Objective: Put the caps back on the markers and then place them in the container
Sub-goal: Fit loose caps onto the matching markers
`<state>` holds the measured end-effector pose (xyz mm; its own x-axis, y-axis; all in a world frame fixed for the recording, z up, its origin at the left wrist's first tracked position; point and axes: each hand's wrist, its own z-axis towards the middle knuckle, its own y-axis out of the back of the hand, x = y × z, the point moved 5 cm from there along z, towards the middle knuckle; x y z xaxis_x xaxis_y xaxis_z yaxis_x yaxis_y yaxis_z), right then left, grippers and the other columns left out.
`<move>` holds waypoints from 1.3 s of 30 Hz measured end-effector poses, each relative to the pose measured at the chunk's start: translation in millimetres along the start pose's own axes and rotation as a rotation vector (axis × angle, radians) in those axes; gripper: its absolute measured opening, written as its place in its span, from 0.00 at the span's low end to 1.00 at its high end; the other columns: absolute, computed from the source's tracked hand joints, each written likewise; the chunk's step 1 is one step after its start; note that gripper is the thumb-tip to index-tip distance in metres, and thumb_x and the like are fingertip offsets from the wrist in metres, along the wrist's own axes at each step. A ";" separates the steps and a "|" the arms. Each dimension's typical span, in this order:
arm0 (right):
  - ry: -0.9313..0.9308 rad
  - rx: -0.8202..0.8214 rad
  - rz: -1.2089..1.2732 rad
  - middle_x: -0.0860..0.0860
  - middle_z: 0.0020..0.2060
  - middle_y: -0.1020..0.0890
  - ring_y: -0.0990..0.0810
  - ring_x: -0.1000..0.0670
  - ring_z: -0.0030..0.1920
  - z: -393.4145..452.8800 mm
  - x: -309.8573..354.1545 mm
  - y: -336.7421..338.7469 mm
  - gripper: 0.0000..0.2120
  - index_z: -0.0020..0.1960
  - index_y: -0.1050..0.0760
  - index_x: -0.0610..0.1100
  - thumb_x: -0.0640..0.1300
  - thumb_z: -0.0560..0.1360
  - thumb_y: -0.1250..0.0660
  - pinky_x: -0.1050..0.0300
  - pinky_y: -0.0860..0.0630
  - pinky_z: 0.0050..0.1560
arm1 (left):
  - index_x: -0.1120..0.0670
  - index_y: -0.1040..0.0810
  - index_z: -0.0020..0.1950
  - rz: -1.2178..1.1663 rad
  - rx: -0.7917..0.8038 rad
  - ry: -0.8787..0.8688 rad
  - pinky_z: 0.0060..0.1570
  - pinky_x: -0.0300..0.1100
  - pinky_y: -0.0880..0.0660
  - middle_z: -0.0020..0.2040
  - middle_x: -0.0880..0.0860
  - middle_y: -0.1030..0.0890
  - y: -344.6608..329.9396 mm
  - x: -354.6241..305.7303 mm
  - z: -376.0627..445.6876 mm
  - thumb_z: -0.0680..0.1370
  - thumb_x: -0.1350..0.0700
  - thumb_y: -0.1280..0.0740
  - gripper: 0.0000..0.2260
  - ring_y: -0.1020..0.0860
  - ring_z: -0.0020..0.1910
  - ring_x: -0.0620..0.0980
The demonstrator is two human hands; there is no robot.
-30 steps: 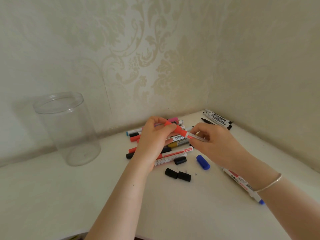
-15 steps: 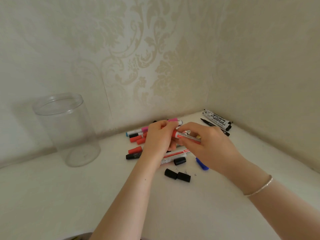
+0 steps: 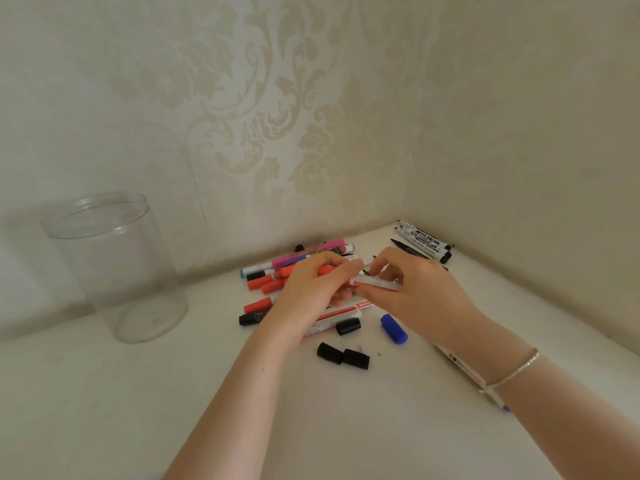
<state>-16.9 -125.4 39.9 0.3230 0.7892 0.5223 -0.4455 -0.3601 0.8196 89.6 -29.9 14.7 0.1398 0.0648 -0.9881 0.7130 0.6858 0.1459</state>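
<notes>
We see cream damask-patterned wallpaper [image 3: 277,133], a clear plastic cylindrical container [image 3: 114,268], a loose blue plastic cap [image 3: 393,329], two loose black plastic caps [image 3: 343,355], a pink marker [image 3: 311,252].

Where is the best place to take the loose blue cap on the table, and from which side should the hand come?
Probably pinch the blue cap across its rounded middle, coming from above. It lies on its side on the table, apart from the black caps, so both long flanks look free for fingertips.
</notes>
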 end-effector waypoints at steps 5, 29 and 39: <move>-0.181 0.033 -0.091 0.50 0.55 0.25 0.27 0.51 0.51 3.2 -48.0 19.0 0.19 0.62 0.32 0.49 0.39 0.73 0.35 0.59 0.32 0.49 | 0.45 0.17 0.46 0.077 -0.215 -0.042 0.51 0.40 0.22 0.44 0.45 0.16 36.5 0.4 8.7 0.74 0.55 0.28 0.04 0.18 0.44 0.42; -0.365 0.415 -0.250 0.49 0.52 0.23 0.26 0.54 0.42 -7.6 -76.6 17.5 0.03 0.48 0.27 0.47 0.42 0.75 0.34 0.68 0.34 0.34 | 0.46 0.20 0.50 0.900 0.020 -0.275 0.48 0.36 0.28 0.48 0.44 0.24 -17.4 -2.4 18.3 0.78 0.52 0.34 0.04 0.26 0.46 0.41; -0.293 0.468 -0.473 0.50 0.41 0.23 0.23 0.51 0.41 -20.1 -70.8 4.7 0.14 0.46 0.29 0.45 0.52 0.68 0.29 0.59 0.26 0.40 | 0.53 0.30 0.43 1.416 0.183 -0.126 0.34 0.42 0.34 0.40 0.50 0.26 -81.7 3.6 -3.3 0.77 0.37 0.40 0.19 0.27 0.40 0.49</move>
<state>-58.6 -172.9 2.0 0.6325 0.7710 0.0745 0.1798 -0.2397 0.9541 29.6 -83.3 -0.9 0.8463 0.5327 0.0019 -0.0004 -0.0030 1.0000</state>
